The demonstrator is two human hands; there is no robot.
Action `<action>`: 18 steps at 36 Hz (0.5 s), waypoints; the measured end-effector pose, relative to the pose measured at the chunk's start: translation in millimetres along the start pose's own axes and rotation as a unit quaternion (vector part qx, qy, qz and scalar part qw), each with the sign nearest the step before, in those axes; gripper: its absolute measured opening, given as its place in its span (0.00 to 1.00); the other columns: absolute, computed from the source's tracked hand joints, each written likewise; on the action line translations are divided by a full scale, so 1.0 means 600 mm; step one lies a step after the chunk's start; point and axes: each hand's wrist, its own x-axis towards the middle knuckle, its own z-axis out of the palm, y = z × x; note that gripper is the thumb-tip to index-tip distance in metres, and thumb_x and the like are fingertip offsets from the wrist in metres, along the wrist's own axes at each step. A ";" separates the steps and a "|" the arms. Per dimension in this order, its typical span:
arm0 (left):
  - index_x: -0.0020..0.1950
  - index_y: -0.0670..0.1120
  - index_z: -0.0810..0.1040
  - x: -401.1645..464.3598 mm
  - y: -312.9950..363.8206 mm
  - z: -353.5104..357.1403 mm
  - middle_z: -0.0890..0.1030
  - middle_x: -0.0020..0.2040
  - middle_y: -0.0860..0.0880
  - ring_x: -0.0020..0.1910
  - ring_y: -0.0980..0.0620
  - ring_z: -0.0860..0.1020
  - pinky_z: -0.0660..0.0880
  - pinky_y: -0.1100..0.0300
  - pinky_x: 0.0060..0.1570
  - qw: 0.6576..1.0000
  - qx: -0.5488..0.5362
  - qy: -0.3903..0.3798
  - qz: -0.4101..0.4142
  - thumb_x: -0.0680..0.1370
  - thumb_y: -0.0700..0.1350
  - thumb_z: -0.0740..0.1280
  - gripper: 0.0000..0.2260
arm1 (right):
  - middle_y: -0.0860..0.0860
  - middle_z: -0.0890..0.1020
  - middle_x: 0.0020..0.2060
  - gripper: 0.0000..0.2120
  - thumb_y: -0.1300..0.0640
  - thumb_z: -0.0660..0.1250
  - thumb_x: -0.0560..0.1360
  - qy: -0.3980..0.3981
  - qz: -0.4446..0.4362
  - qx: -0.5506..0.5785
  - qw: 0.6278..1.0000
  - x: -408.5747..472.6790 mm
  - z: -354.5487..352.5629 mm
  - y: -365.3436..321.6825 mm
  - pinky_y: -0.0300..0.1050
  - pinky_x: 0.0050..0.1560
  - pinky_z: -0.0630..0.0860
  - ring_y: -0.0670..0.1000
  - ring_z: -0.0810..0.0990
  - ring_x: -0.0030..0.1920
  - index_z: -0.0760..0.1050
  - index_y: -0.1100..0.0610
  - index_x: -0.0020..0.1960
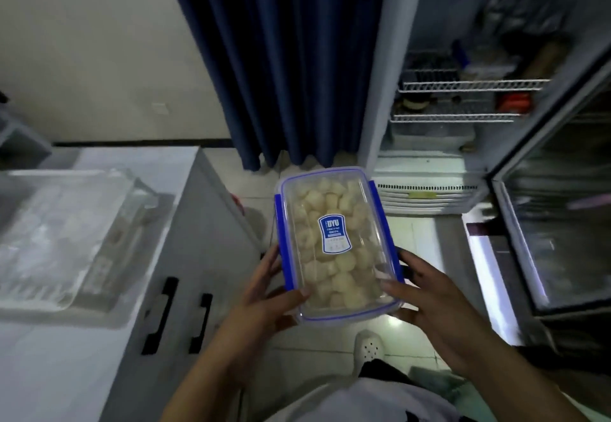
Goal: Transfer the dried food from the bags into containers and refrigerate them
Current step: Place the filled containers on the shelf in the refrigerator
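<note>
The clear, blue-latched plastic container (pixel 335 243) (lid on) is gripped by curled left hand (pixel 264 292) and right hand (pixel 433 296), before the open glass-door refrigerator (pixel 463 124).

I count one lidded container (pixel 337 246) in my two hands, two wire shelves (pixel 469 86) in one open fridge (pixel 426 164), and two black handles (pixel 163 316) on the cabinet.

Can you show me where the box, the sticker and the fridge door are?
box (pixel 334 314): head view, near rim of lid.
sticker (pixel 334 234): head view, middle of label.
fridge door (pixel 558 223): head view, glass pane.
</note>
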 end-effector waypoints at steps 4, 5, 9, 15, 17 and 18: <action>0.73 0.64 0.69 0.088 0.024 0.113 0.77 0.70 0.55 0.63 0.45 0.81 0.80 0.39 0.56 0.999 0.027 -0.019 -0.010 0.67 0.48 0.80 0.38 | 0.50 0.84 0.56 0.25 0.54 0.76 0.67 0.025 -0.023 0.030 0.999 0.021 -0.111 -0.028 0.40 0.43 0.80 0.53 0.85 0.52 0.80 0.41 0.62; 0.74 0.63 0.69 0.107 0.029 0.141 0.78 0.69 0.54 0.62 0.45 0.81 0.79 0.38 0.57 0.999 0.035 -0.023 -0.012 0.68 0.47 0.78 0.37 | 0.50 0.85 0.55 0.24 0.54 0.76 0.67 0.031 -0.026 0.032 0.999 0.028 -0.135 -0.035 0.39 0.43 0.80 0.52 0.85 0.51 0.80 0.41 0.62; 0.72 0.66 0.70 0.170 0.042 0.231 0.79 0.67 0.54 0.60 0.46 0.82 0.81 0.39 0.55 0.998 0.056 -0.036 -0.015 0.69 0.46 0.76 0.34 | 0.49 0.85 0.54 0.21 0.58 0.74 0.71 0.063 -0.029 0.036 0.997 0.059 -0.218 -0.062 0.39 0.42 0.80 0.50 0.85 0.51 0.81 0.40 0.60; 0.62 0.73 0.76 0.285 0.073 0.297 0.82 0.60 0.59 0.55 0.49 0.84 0.83 0.55 0.42 0.996 0.075 -0.054 -0.014 0.68 0.46 0.77 0.29 | 0.51 0.86 0.53 0.21 0.61 0.73 0.72 0.105 -0.034 0.043 0.993 0.126 -0.298 -0.099 0.44 0.46 0.81 0.52 0.85 0.48 0.81 0.41 0.60; 0.64 0.71 0.75 0.331 0.083 0.314 0.83 0.59 0.59 0.54 0.50 0.85 0.83 0.56 0.42 0.995 0.088 -0.054 -0.013 0.68 0.46 0.77 0.30 | 0.52 0.86 0.52 0.21 0.61 0.72 0.72 0.115 -0.035 0.048 0.992 0.158 -0.319 -0.115 0.44 0.45 0.80 0.52 0.85 0.48 0.81 0.41 0.59; 0.65 0.70 0.74 0.354 0.088 0.322 0.83 0.59 0.60 0.54 0.50 0.85 0.83 0.56 0.42 0.994 0.093 -0.052 -0.016 0.68 0.47 0.77 0.30 | 0.51 0.86 0.52 0.21 0.61 0.73 0.72 0.121 -0.035 0.052 0.991 0.175 -0.328 -0.125 0.43 0.44 0.80 0.51 0.85 0.48 0.81 0.40 0.59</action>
